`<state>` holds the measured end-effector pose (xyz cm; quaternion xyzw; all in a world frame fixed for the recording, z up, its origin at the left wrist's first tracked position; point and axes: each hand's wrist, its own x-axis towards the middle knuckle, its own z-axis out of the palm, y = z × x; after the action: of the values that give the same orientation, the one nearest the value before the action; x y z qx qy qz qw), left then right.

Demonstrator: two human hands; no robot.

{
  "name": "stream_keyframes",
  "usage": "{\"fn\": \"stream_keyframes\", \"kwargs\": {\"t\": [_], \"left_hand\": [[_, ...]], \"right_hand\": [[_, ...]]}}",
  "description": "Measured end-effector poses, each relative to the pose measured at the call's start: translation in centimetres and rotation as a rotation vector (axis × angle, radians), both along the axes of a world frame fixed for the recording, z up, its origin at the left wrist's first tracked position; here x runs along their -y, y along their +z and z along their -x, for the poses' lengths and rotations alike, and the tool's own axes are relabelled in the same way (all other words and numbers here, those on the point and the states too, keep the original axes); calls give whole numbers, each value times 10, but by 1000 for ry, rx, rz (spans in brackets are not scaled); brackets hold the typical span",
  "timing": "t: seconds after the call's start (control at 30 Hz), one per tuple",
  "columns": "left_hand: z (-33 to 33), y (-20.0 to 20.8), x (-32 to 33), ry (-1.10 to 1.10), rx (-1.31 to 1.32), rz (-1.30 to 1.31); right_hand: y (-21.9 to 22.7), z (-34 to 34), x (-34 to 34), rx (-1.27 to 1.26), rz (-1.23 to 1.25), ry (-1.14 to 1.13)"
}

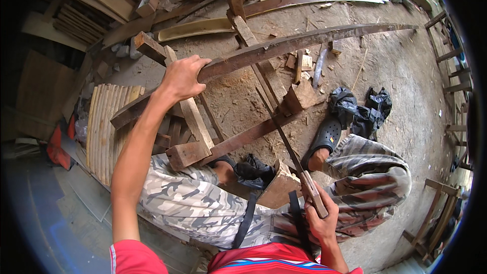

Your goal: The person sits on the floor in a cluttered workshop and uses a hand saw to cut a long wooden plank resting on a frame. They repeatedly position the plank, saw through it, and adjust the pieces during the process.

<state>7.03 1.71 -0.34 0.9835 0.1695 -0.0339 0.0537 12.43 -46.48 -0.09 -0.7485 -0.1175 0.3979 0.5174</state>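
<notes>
My left hand (185, 77) is closed over a long dark wooden board (284, 45), which slants from the left up to the far right. The board lies across a rough frame of timber beams (195, 122). Low on the right, my right hand (323, 219) grips the wooden handle of a handsaw (289, 144). The saw's narrow dark blade points up and left, past a lower beam (253, 137) of the frame and apart from the long board. Its teeth cannot be made out.
Stacked pale slats (109, 127) stand to the left. Offcuts (304, 63) and sawdust litter the dirt floor; more planks (314, 0) lie at the back. A wooden block (279, 187) sits between my legs. Black plastic bags (365, 111) lie beside my shoe (327, 137). Wooden racks (454, 71) line the right.
</notes>
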Motion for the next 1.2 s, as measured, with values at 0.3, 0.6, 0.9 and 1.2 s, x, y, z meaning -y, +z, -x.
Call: {"fn": "stream_keyframes", "kwargs": {"t": [0.3, 0.6, 0.9, 1.2], "left_hand": [[2, 24, -40, 237, -57, 811], [12, 2, -85, 344, -167, 993], [7, -1, -86, 294, -173, 744], [-18, 4, -59, 469, -255, 484]], "right_hand": [[5, -1, -11, -52, 0, -8], [7, -2, -12, -84, 37, -33], [-1, -5, -15, -84, 19, -45], [-5, -4, -16, -106, 1, -80]]}}
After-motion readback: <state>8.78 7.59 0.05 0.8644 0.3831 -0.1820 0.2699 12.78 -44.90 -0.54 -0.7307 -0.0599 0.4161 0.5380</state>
